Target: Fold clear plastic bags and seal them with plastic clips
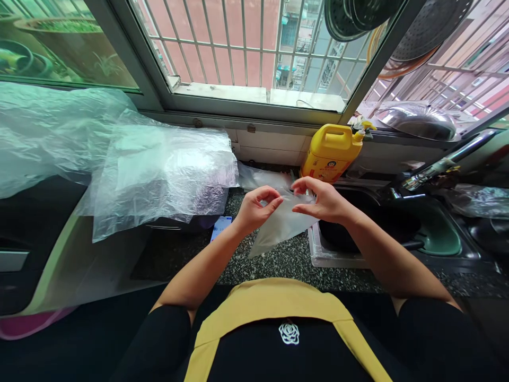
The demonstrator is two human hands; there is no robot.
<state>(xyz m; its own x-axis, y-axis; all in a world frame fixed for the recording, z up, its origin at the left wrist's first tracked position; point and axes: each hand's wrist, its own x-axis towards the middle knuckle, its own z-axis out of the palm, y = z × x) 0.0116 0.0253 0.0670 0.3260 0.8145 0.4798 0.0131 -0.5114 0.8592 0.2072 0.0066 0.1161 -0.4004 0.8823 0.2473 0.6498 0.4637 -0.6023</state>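
Note:
A translucent frosted plastic bag [280,228] hangs in front of me above the speckled counter. My left hand [260,207] is closed in a pinch at the bag's upper edge, thumb against fingertip. My right hand [322,199] is at the bag's upper right, its thumb and fingers apart in a curved shape. Part of the bag shows between those fingers, though any contact there is hard to make out. Behind the hands lies more clear plastic [254,178] against the wall.
A yellow jug [332,151] with a pump stands by the window wall. To the right are a black sink with a green basin [441,233] and a faucet [433,172]. Clear plastic sheeting [167,170] covers things at left. A phone [220,227] lies beside my left forearm.

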